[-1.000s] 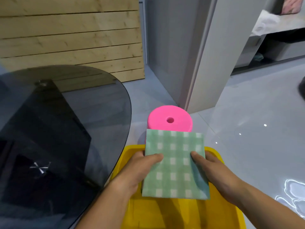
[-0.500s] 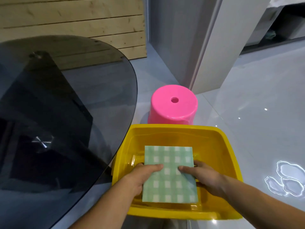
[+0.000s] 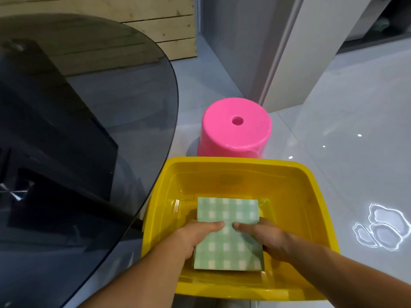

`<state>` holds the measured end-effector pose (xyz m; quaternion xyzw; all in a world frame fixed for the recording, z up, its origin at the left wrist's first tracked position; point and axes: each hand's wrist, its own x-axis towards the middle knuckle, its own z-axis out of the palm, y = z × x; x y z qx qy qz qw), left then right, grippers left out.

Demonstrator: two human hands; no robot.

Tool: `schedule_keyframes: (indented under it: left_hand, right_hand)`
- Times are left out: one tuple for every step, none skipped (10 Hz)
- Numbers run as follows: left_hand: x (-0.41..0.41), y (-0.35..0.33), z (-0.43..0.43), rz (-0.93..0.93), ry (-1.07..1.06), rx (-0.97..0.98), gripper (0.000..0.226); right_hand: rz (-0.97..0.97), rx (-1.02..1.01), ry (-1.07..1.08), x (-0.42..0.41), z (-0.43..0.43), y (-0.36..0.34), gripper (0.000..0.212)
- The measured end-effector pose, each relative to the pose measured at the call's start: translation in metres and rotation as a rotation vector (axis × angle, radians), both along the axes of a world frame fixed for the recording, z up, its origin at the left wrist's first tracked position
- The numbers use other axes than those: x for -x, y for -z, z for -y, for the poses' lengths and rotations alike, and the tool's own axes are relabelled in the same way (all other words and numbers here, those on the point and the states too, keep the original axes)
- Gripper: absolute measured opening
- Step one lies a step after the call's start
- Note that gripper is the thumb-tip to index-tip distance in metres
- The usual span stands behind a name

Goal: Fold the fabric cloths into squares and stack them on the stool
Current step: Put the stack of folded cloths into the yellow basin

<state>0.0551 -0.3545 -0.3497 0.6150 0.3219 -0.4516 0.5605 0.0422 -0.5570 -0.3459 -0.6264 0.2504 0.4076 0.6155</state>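
Note:
A folded green-and-white checked cloth [image 3: 228, 221] lies flat low inside a yellow plastic tub [image 3: 311, 210]. My left hand [image 3: 195, 237] grips its left edge, thumb on top. My right hand [image 3: 264, 237] grips the right edge the same way, thumb pointing inward. The two thumbs nearly meet at the cloth's middle. Beyond the tub's far rim stands a round pink stool [image 3: 235, 127] with a small hole in its bare top.
A dark smoked-glass table [image 3: 84, 121] fills the left side, its curved edge close to the tub. A white wall corner [image 3: 287, 54] rises behind the stool. Glossy grey floor [image 3: 347, 134] spreads to the right, with wooden panelling [image 3: 155, 25] at the back.
Both hands have lowered the cloth from above the tub, where it overlapped the stool, down into the tub. The view has tilted downward, and my thumbs have moved closer together.

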Motion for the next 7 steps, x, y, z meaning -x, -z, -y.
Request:
schedule_keyframes:
  left_hand:
    - [-0.001, 0.009, 0.001, -0.012, 0.009, -0.017, 0.063]
    - [-0.004, 0.011, 0.002, -0.005, 0.026, -0.040, 0.058]
    - [-0.005, 0.012, 0.004, 0.015, 0.025, -0.073, 0.052]
    - [-0.006, 0.004, 0.006, 0.065, 0.014, -0.114, 0.062]
    - [-0.002, -0.009, 0.008, 0.141, -0.028, -0.143, 0.075]
    - [0.001, -0.034, 0.002, 0.263, -0.051, -0.222, 0.095]
    - [0.025, -0.074, -0.004, 0.362, 0.020, -0.273, 0.083]
  right_hand:
    - [-0.012, 0.027, -0.020, -0.001, 0.000, 0.007, 0.051]
    - [-0.017, 0.066, -0.053, -0.003, 0.001, 0.010, 0.047]
    - [-0.037, 0.125, -0.081, -0.006, 0.005, 0.014, 0.059]
    - [-0.033, 0.200, -0.061, -0.005, 0.008, 0.014, 0.080]
    - [0.015, 0.257, -0.029, 0.000, 0.005, -0.003, 0.069]
    - [0.126, 0.331, -0.008, 0.007, 0.006, -0.026, 0.060]
    - [0.233, 0.547, -0.076, 0.018, 0.005, -0.059, 0.075]
